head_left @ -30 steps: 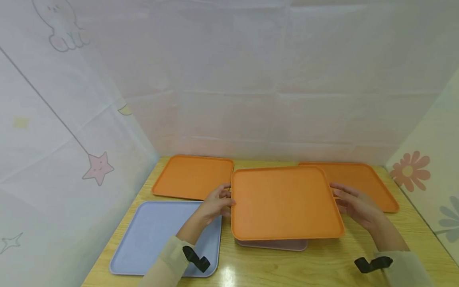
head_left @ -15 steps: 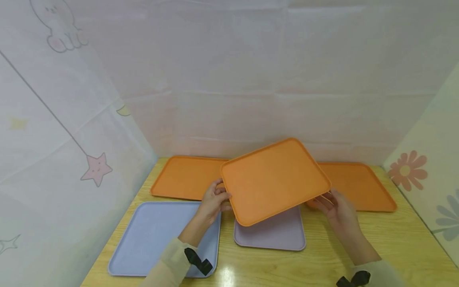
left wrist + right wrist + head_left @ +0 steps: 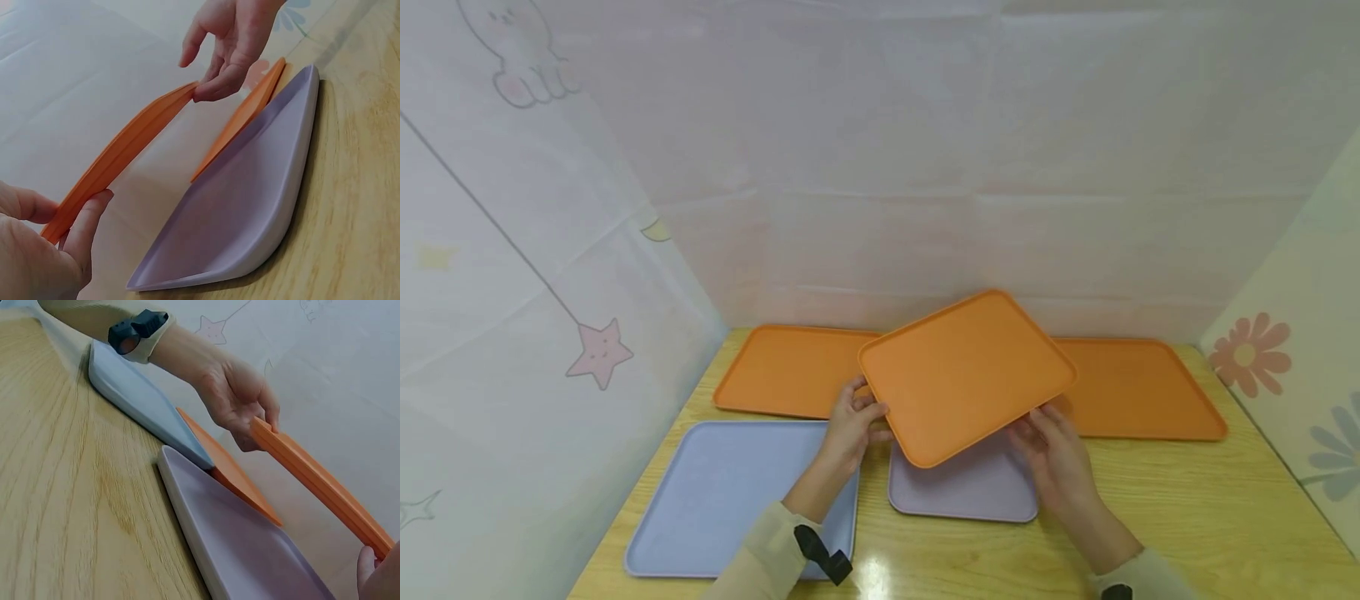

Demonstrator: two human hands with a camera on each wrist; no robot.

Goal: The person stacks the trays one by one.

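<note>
An orange tray (image 3: 962, 375) is held up tilted over a purple tray (image 3: 962, 487), its far corner raised toward the back wall. My left hand (image 3: 848, 429) pinches its left edge between thumb and fingers, which the left wrist view also shows. At the near right edge, my right hand (image 3: 1060, 462) has its fingertips against the tray from below. The left wrist view shows the right hand (image 3: 234, 50) with some fingertips touching the tray's end and one digit standing apart. The held tray covers the rear part of the purple one.
A blue tray (image 3: 737, 500) lies at the left on the wooden table (image 3: 1172, 508). Behind are two more orange trays, the left one (image 3: 793, 367) and the right one (image 3: 1142, 387). A printed cloth (image 3: 880, 158) hangs along the back and sides.
The held orange tray has turned and tilted, uncovering the front of the purple tray. My right hand has moved left from its right side to the near edge; my left hand keeps its grip.
</note>
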